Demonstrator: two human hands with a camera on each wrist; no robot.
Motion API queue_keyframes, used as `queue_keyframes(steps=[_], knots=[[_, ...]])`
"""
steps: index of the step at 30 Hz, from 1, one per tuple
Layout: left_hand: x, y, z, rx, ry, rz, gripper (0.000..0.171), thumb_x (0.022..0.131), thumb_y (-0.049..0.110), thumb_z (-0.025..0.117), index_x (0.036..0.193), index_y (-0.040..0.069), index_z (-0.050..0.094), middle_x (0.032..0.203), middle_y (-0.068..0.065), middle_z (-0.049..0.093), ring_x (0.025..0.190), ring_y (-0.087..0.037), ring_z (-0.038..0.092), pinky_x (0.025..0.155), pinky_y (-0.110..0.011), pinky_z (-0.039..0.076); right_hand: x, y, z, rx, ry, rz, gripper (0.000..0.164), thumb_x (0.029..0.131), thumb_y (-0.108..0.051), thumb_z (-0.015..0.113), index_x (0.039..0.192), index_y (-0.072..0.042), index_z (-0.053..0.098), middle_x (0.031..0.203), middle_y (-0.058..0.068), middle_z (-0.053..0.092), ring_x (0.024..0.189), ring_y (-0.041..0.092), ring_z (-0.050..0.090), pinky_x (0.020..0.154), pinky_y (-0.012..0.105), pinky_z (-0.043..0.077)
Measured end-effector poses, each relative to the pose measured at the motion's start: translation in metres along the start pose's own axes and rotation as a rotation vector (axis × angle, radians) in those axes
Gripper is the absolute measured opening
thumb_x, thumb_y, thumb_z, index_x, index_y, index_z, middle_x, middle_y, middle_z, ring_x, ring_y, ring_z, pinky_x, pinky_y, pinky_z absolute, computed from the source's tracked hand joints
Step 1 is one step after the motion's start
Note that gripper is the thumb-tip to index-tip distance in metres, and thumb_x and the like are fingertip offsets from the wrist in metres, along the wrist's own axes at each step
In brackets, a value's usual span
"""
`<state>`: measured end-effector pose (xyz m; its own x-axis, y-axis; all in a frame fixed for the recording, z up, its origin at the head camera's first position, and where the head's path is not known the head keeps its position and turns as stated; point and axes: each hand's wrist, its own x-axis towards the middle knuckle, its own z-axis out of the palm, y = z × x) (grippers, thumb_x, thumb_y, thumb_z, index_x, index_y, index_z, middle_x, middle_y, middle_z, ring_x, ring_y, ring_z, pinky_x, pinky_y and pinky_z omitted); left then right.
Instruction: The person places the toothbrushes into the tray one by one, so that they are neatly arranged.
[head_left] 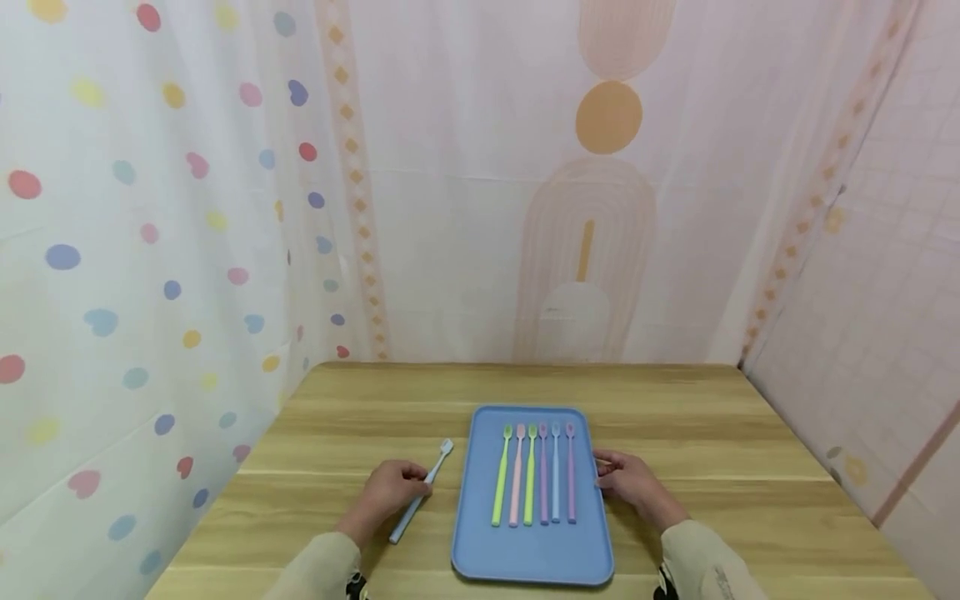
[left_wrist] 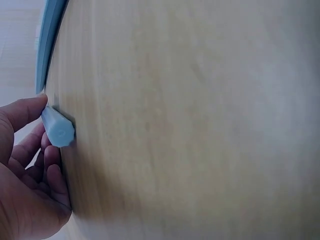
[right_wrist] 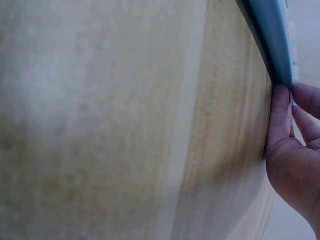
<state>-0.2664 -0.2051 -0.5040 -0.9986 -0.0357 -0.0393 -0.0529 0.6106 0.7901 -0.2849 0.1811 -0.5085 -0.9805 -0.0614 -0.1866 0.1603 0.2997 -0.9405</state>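
Left of the tray, my left hand [head_left: 393, 493] pinches a light blue toothbrush [head_left: 408, 518] between thumb and fingers. The brush slants over the table with its head pointing away, up and to the right. Its blunt handle end [left_wrist: 61, 132] faces the camera in the left wrist view. At the tray's right side, my right hand [head_left: 633, 483] holds the rim of the blue tray [head_left: 532, 557], thumb at the edge. The right wrist view has its fingers [right_wrist: 280, 112] against the tray's outer wall. Several toothbrushes [head_left: 530, 479] lie side by side on the tray, yellow-green, pink, purple and blue, heads away from me.
The tray lies on a wood-grain table [head_left: 675, 417]. A dotted curtain [head_left: 172, 250] hangs along the left, and a pale patterned curtain [head_left: 465, 208] stands behind the table's far edge. Another pale curtain [head_left: 877, 292] borders the right side.
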Motion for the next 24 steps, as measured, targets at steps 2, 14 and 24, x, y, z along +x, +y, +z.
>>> queue_keyframes(steps=[2, 14, 24], knots=[[0.000, 0.001, 0.001, 0.008, 0.008, 0.018, 0.016, 0.077, 0.005, 0.079, 0.090, -0.003, 0.074, 0.082, -0.004, 0.068, 0.074, -0.016, 0.058, 0.065, -0.031, 0.049, 0.000, 0.000, 0.000, -0.004, 0.009, 0.002, 0.053, 0.082, 0.015, 0.062, 0.134, 0.012, 0.053, 0.096, 0.015, 0.060, 0.085, 0.022, 0.060, 0.078, 0.038, 0.056], [0.000, 0.005, 0.005, 0.068, 0.074, -0.004, 0.005, 0.072, 0.004, 0.075, 0.077, 0.003, 0.073, 0.072, -0.001, 0.064, 0.068, -0.017, 0.054, 0.061, -0.031, 0.044, 0.000, 0.003, 0.001, 0.020, 0.008, 0.015, 0.053, 0.082, 0.014, 0.061, 0.135, 0.012, 0.052, 0.099, 0.016, 0.060, 0.087, 0.022, 0.060, 0.079, 0.038, 0.056], [0.008, 0.015, 0.001, -0.004, 0.146, -0.028, 0.014, 0.077, 0.004, 0.069, 0.089, -0.001, 0.073, 0.075, -0.004, 0.064, 0.068, -0.018, 0.056, 0.060, -0.030, 0.046, -0.001, 0.001, 0.000, 0.009, 0.013, 0.015, 0.053, 0.082, 0.015, 0.062, 0.135, 0.012, 0.052, 0.096, 0.015, 0.060, 0.083, 0.021, 0.060, 0.077, 0.036, 0.055]])
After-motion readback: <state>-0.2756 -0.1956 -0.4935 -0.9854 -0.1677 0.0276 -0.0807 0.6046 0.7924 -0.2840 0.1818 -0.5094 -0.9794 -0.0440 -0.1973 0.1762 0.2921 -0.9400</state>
